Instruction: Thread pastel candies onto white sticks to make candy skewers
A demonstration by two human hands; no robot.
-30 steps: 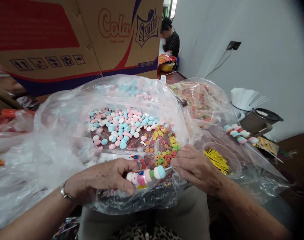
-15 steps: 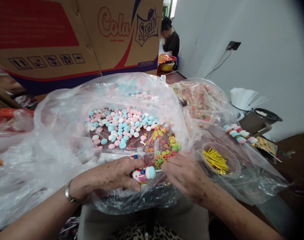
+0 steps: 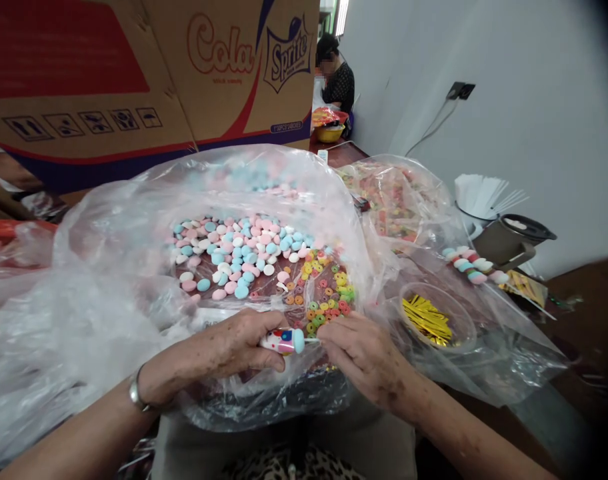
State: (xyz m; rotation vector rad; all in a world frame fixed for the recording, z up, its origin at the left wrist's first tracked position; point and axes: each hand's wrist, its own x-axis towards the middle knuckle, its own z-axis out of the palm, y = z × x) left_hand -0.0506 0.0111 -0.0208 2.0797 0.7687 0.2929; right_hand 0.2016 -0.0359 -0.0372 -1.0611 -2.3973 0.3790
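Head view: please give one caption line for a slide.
Two hands hold a candy skewer over a bag of candies.

Around the open candy bag point(image 3: 134, 267), crumpled plastic crowds its left, the cardboard box point(image 3: 134, 80) walls off behind, a twist-tie cup point(image 3: 464, 320) sits right; above stays open.

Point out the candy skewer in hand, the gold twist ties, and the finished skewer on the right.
candy skewer point(image 3: 284, 341), head view, on the candies beside the left fingers.
gold twist ties point(image 3: 427, 319), head view, middle of the yellow bundle.
finished skewer point(image 3: 471, 264), head view, middle of its candy row.
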